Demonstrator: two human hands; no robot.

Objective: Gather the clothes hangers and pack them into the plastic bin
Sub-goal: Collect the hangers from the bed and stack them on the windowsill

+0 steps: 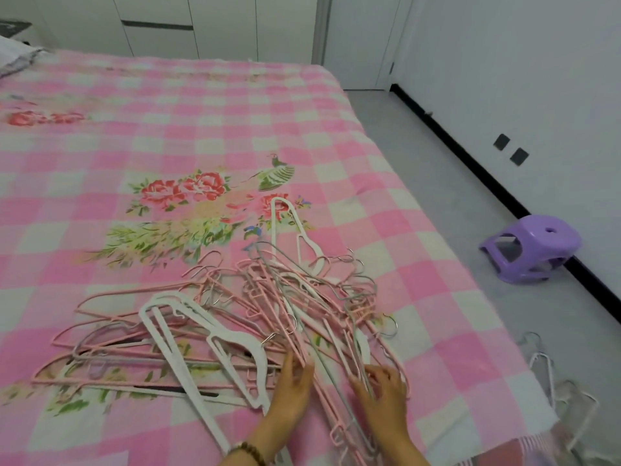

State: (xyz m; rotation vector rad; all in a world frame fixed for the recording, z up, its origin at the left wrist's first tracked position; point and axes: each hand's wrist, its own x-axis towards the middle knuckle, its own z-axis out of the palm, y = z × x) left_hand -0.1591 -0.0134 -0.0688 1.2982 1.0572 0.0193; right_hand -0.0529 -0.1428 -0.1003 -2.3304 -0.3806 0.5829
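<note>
**Both hands working at the near edge of the hanger heap**

I am watching through the head camera, and both forearms are reaching in from the bottom edge onto the bed (386, 183). The left hand (293, 381) is lying palm down with its fingers fairly straight and slightly spread. The fingertips are pressing on the pink wire hangers (268, 304) and are not closing round any of them. A beaded bracelet (248, 451) is sitting on that wrist.

The right hand (383, 383) is resting just beside the left, knuckles up. Its fingers are curling over several strands of the pink wire hangers, and the strands are passing under and between them. A grey wire hanger (322, 361) is running diagonally between the two hands and crossing the right thumb side.

The hangers are lying in a loose tangle on the pink checked sheet (141, 136), near the front right part of the bed, with hooks pointing in every direction. A broad white plastic hanger (201, 326) is lying across the left of the heap, and a second white hanger (291, 227) is sticking out at the far side onto the floral print.

More white hangers (551, 388) are lying on the grey floor by the bed's corner. A purple plastic stool (531, 247) is standing well apart, against the wall.
</note>
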